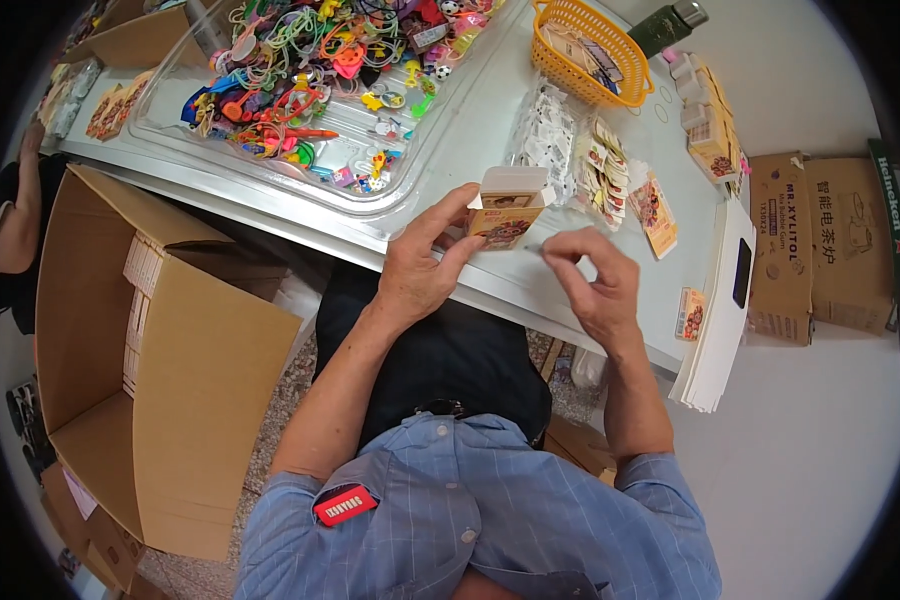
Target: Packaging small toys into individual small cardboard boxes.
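A small orange-yellow printed carton (507, 222) stands upright at the table's front edge with its top flaps raised. My left hand (428, 258) is closed around its left side, thumb in front and fingers behind. Just right of the carton hovers my right hand (598, 283), its fingers curled in a pinch; whatever lies at the fingertips is too small to name. Beyond the hands lie a clear bag of small white packets (547, 130) and a bag of cream-and-red packets (602, 172). Flat printed cartons (656, 220) rest to their right.
A clear plastic tray (410, 190) heaped with colourful small toys (310, 75) covers the far left. A yellow basket (542, 62) and green flask (660, 30) stand at the back. The large open cardboard box (205, 400) is at my left. Another person's arm (15, 225) shows far left.
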Available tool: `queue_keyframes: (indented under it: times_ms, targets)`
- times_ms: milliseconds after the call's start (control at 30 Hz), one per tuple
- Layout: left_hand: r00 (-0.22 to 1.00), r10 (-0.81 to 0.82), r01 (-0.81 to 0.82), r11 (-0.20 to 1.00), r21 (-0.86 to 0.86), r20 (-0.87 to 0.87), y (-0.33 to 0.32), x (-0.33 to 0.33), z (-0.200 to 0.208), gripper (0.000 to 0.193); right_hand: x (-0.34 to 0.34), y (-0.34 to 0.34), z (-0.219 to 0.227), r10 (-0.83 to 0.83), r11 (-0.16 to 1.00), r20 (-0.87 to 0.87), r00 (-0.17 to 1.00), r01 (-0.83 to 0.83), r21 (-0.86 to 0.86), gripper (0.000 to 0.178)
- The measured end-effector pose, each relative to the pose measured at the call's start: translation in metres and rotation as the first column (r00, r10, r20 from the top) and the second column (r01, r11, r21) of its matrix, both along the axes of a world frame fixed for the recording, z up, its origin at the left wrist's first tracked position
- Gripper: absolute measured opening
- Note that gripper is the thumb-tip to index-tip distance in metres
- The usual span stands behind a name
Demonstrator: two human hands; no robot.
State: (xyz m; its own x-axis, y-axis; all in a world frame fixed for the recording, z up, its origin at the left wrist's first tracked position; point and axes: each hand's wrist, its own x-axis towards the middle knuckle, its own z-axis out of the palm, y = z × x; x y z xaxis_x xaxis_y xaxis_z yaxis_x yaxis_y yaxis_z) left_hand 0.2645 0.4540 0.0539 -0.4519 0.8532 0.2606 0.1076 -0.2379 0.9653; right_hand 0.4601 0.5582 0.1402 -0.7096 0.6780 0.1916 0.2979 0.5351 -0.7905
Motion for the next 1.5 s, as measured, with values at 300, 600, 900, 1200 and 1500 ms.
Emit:
queue_keyframes:
  times_ms: [300, 600, 900, 1200, 1500]
  targets:
    - [0.997, -0.071, 0.071, 0.997, -0.006, 0.003, -0.003, -0.003, -0.001, 0.065, -0.037, 0.037, 0.026, 0.259, 0.818, -0.046, 0.965, -0.194, 0.541, 0.033]
    - [0.998, -0.043, 0.043, 0.999, -0.001, -0.051, -0.003, -0.003, -0.003, 0.064, -0.017, 0.031, 0.005, -0.103, 0.987, -0.374, 0.922, 0.141, 0.076, 0.018]
    - [0.996, -0.037, 0.034, 0.999, -0.038, -0.075, -0.006, -0.004, 0.0, 0.056, -0.17, 0.051, 0.099, 0.284, 0.814, 0.163, 0.945, -0.328, 0.48, 0.023]
    - [0.982, -0.058, 0.06, 0.998, 0.006, -0.177, -0.005, -0.011, 0.01, 0.056, -0.31, 0.106, 0.009, 0.265, 0.694, 0.912, 0.312, -0.719, 0.044, 0.04]
    - [0.976, -0.064, 0.077, 0.996, 0.053, -0.207, -0.004, -0.015, 0.009, 0.057, -0.302, 0.115, 0.002, 0.404, 0.666, 0.804, 0.436, -0.743, 0.068, 0.019]
